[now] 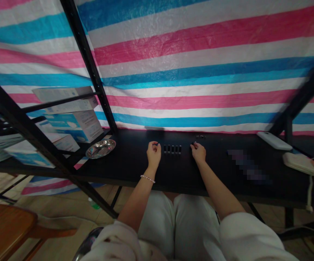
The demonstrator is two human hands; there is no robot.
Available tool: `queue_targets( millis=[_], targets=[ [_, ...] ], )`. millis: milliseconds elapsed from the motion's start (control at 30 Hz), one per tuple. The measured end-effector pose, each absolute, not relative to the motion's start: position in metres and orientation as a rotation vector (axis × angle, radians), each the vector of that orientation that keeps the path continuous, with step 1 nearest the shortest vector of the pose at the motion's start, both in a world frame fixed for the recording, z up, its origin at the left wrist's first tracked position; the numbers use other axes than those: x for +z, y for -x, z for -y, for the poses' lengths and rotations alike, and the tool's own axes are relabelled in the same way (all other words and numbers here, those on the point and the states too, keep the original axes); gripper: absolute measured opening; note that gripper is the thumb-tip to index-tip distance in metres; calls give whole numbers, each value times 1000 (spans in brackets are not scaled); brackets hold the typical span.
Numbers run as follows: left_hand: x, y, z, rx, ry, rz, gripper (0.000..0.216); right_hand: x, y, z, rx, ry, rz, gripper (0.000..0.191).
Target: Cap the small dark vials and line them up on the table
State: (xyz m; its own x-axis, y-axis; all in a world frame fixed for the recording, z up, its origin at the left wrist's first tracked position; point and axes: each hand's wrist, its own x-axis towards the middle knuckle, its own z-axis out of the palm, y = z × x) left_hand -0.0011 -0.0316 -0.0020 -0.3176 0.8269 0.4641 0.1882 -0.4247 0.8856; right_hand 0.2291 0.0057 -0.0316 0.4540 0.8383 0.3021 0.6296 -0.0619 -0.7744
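Observation:
Several small dark cylinders (172,149) with pale ends stand or lie in a neat row on the black shelf top (178,170); which of the two I cannot tell. Just left of the row is my left hand (154,155), a beaded bracelet (147,178) on its wrist, its fingers curled in toward the thumb. To the right of the row my right hand (199,152) rests near the surface, thumb and fingers pinched together. Anything inside either grip is too small to make out. Some tiny shiny pieces (201,136) lie behind my right hand.
A round metal dish (101,149) sits at the left, beside a black upright post (87,54) and stacked boxes (77,125). At the right are a white device (274,140), a power strip (301,163) with a cord, and a blurred item (248,165). Striped sheeting (200,72) hangs behind.

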Motion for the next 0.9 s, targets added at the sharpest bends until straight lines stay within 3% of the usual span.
queue_targets(
  millis=[200, 467, 600, 900],
  targets=[
    [3, 0, 36, 1811, -1460, -1287, 17, -22, -223, 8, 120, 1490, 1260, 37],
    [5, -8, 48, 1722, -1711, -1174, 25, -1, -193, 42, -339, 1041, 1863, 30],
    [3, -13, 50, 1576, -1909, -1103, 32, 3, -187, 47, -422, 926, 2022, 33],
    [2, -13, 48, 1555, -2049, -1069, 24, 4, -181, 50, -441, 884, 2102, 38]
  ],
)
